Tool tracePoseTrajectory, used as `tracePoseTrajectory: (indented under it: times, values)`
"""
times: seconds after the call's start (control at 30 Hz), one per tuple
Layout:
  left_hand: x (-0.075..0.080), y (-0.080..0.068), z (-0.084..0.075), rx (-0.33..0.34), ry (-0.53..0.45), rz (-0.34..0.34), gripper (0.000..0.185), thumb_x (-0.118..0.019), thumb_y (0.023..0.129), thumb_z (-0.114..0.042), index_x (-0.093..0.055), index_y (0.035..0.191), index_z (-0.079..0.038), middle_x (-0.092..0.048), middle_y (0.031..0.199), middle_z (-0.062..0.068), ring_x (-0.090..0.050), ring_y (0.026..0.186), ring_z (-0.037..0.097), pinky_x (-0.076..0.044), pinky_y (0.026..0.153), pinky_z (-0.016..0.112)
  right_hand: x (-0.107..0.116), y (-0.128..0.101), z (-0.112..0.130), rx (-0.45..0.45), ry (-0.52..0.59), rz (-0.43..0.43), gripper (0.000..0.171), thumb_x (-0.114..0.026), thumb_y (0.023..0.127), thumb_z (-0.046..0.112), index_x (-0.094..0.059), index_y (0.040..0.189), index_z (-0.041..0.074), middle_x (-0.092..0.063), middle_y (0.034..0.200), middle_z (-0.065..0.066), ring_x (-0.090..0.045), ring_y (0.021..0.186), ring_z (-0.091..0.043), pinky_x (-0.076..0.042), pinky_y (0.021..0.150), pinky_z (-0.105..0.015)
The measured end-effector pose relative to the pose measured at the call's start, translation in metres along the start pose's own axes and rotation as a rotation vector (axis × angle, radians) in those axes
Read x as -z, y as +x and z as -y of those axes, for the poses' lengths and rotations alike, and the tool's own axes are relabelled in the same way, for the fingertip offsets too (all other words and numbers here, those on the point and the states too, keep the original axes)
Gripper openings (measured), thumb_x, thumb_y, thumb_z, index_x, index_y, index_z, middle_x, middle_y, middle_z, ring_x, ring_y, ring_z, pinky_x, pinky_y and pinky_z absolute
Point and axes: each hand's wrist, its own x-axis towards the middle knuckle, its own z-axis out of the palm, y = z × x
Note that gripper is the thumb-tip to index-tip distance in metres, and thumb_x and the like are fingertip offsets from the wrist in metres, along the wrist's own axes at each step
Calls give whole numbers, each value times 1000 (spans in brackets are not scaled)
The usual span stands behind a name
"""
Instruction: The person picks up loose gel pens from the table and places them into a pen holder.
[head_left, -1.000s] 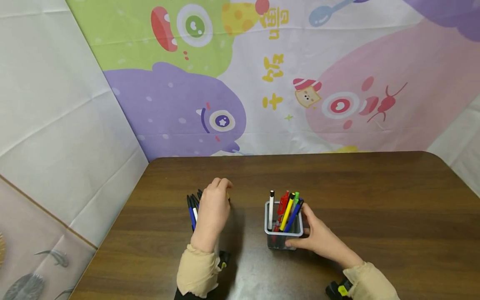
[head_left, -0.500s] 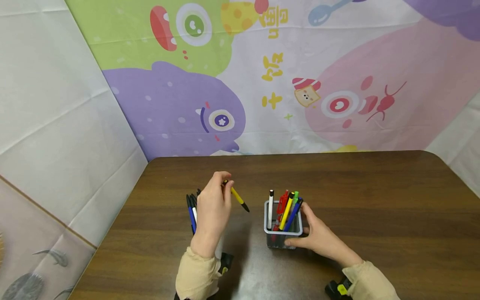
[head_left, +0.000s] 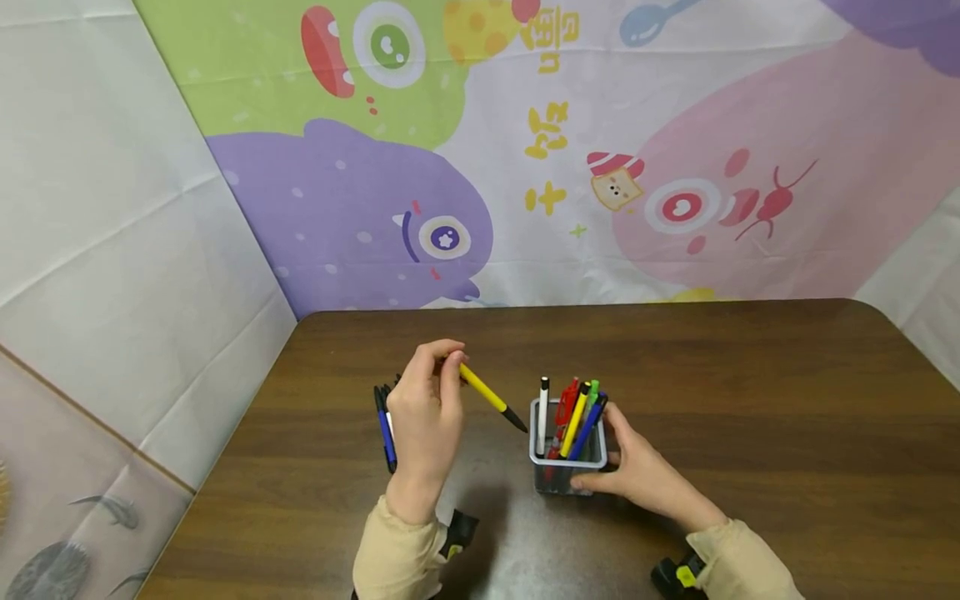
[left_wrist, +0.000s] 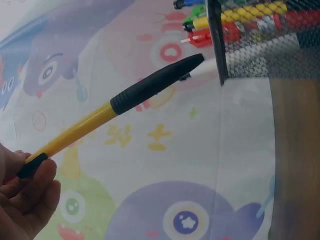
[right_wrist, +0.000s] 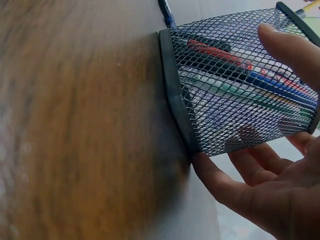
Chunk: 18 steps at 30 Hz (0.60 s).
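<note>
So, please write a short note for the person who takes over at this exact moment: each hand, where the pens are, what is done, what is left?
Left hand: pinches a yellow pen by its end, black tip pointing at the mesh pen holder, not yet inside.
Right hand: grips the holder and steadies it on the table.
Done: several pens stand in the holder.
Left: the yellow pen, then the blue and black pens lying by the left hand.

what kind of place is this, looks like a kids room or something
Probably a staged desk corner rather than a lived-in room: a dark wooden table, a cartoon monster backdrop hung behind it, and a mesh pen holder.
</note>
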Motion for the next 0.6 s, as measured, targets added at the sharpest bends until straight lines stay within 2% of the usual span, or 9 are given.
tracePoseTrajectory:
  times: [0.1,0.23,0.4,0.6]
  values:
    - [-3,-1,0,17,-27,12,9,-55,89,-6,-60,92,1,-64,79,9,-61,64,15,-49,58,17,0,-1,0,-30,0,-1,102,-80,67,24,-12,143,15,-29,140,-20,-49,112,-37,-52,74,-31]
    - [-9,-3,-1,17,-23,81,10,-56,89,-8,-61,93,-1,-65,80,8,-60,62,12,-49,56,16,1,-1,1,-44,12,1,104,-80,68,23,-8,144,16,-22,145,-19,-50,112,-39,-53,72,-34]
    - [-16,-9,-3,5,12,155,14,-59,87,-12,-57,97,-3,-67,81,6,-58,59,10,-45,52,14,1,1,0,-18,-3,-2,103,-80,67,23,-12,143,17,-26,142,-18,-47,115,-38,-52,75,-33]
    - [-25,-15,-7,-21,46,229,11,-60,86,-14,-56,92,-6,-68,79,2,-58,61,8,-46,53,17,0,2,-1,-2,1,5,98,-80,68,20,-14,141,18,-29,139,-20,-51,111,-37,-52,77,-32]
